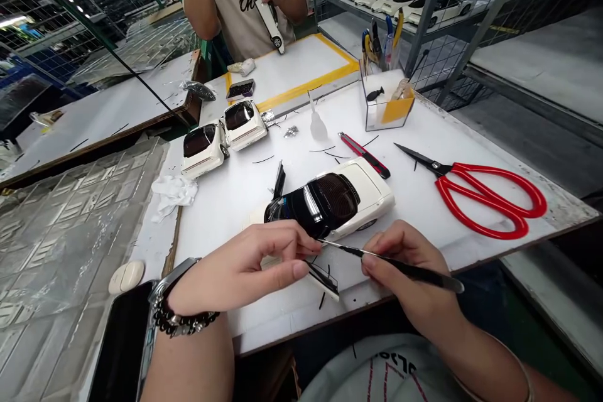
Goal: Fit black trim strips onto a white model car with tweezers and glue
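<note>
A white model car (367, 185) with a black roof stands on the white table, its doors swung out. My left hand (268, 257) reaches over its near side, fingers bent toward the door opening and thumb apart; whether the fingertips press on the car is hard to see. In my right hand (400, 257) is a pair of dark tweezers (414, 272), pinched between thumb and fingers. Their thin silver tip meets the car's near side, beside my left fingertips. The near door (325, 279) hangs open below my left hand. The far door (279, 181) stands out on the other side.
Red-handled scissors (490, 198) and a red utility knife (365, 154) lie right and beyond. A tool box (389, 107), a glue bottle (318, 122) and two more model cars (202, 149) stand farther back. Across the table, a person (245, 6) holds another car. A phone (122, 345) lies left.
</note>
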A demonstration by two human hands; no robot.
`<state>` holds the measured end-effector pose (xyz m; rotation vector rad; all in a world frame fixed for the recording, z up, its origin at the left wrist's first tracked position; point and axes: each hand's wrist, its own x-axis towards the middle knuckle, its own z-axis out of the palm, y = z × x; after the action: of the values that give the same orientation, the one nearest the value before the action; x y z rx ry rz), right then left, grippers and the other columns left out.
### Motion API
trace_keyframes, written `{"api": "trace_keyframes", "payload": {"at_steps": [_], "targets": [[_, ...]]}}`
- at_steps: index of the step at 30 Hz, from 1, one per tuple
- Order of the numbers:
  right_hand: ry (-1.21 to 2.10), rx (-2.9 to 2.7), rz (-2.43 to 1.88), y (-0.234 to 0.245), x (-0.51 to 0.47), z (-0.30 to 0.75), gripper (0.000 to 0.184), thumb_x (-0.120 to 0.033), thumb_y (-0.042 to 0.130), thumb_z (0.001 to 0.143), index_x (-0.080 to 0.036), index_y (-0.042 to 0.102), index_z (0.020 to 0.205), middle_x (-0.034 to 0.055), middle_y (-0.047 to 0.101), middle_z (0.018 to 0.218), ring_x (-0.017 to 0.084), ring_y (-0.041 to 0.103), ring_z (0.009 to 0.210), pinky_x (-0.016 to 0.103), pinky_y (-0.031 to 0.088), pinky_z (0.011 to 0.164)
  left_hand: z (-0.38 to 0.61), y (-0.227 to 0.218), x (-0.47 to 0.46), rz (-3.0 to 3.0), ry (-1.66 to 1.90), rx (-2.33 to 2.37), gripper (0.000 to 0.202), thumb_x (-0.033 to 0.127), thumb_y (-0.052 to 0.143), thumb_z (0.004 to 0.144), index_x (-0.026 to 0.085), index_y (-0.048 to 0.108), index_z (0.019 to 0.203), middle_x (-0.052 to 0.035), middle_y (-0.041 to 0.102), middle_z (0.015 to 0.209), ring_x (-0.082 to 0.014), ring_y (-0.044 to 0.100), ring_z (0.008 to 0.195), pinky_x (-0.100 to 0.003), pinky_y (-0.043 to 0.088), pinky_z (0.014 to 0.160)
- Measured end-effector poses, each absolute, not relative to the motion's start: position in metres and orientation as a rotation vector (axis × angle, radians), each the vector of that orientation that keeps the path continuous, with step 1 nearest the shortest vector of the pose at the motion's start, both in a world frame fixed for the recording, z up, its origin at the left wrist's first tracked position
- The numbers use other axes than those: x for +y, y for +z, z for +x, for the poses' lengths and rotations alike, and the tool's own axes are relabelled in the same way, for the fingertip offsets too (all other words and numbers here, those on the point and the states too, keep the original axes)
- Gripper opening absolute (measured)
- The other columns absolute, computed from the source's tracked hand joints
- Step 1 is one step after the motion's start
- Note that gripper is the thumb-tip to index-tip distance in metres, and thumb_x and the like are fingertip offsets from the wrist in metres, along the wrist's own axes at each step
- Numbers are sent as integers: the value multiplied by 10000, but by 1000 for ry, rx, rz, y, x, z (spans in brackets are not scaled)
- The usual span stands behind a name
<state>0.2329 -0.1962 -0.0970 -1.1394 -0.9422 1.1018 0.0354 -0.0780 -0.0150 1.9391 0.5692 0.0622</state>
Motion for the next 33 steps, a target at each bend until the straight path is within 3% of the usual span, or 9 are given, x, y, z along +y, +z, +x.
{"api": "trace_keyframes", "payload": {"at_steps": [8, 15, 19, 25, 33], "targets": [[1057, -1022, -1141, -100, -196, 232, 139, -222, 572, 868, -226, 466, 778, -36, 512, 690, 84, 456, 565, 198, 385, 491, 36, -11, -77, 1992, 41, 562, 233, 258, 504, 891, 158, 467, 685, -78, 624, 1015, -160, 594, 1018, -268, 488, 869], [841, -1251, -1207, -109, -199, 227, 136, -132, 545, 856, -225, 453, 822, -30, 539, 745, 106, 538, 676, 233, 414, 576, 42, -4, -87, 2352, 253, 703, 131, 184, 508, 879, 169, 610, 799, -29, 592, 892, -108, 562, 819, -225, 461, 735], [740, -1347, -1217, -108, -199, 224, 165, -96, 537, 842, -213, 426, 806, -19, 563, 758, 102, 535, 636, 238, 391, 533, 45, -9, -93, 2601, 121, 818, 190, 341, 556, 863, 204, 680, 906, -39, 497, 826, -149, 494, 771, -284, 431, 681], [706, -1387, -1238, -105, -200, 225, 172, -90, 542, 833, -217, 429, 811, -8, 575, 783, 112, 548, 649, 248, 412, 551, 52, -15, -99, 2652, -51, 914, 501, 632, 601, 725, 215, 693, 986, -62, 440, 864, -196, 453, 784, -344, 425, 666], [741, -1398, -1219, -105, -200, 225, 196, -71, 536, 827, -222, 410, 820, -5, 559, 778, 112, 540, 642, 251, 425, 559, 59, -18, -110, 2633, -102, 1038, 645, 725, 488, 729, 199, 665, 1058, -72, 411, 885, -226, 452, 820, -383, 436, 688]]}}
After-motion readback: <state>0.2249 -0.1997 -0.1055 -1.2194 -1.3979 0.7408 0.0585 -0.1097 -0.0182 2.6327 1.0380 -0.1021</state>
